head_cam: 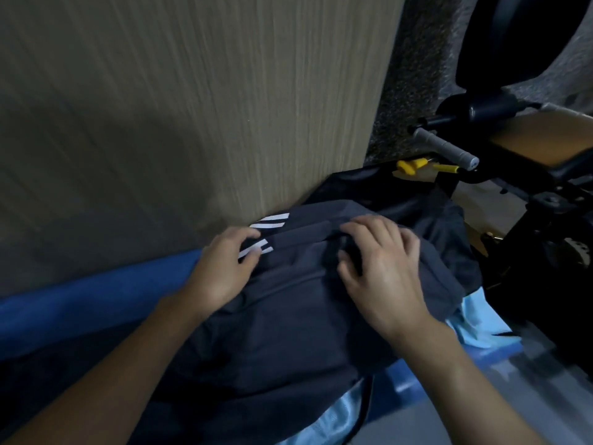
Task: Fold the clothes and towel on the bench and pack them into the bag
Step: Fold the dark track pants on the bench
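Grey garment (288, 316) (shorts, perhaps) under right grip (382, 274)

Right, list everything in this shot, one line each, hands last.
dark grey garment: one, white-striped, folded on the bench
light blue cloth: at least one, under the garment
wood panel: one, tan, behind the bench
bench: one, blue, along the panel
black fabric: one, behind the garment, maybe the bag
black frame: one, far right
yellow pin: one, on the black frame
grey grip: one, above the pin
left hand: one, grips the garment's striped edge
right hand: one, on the garment's fold, grip unclear
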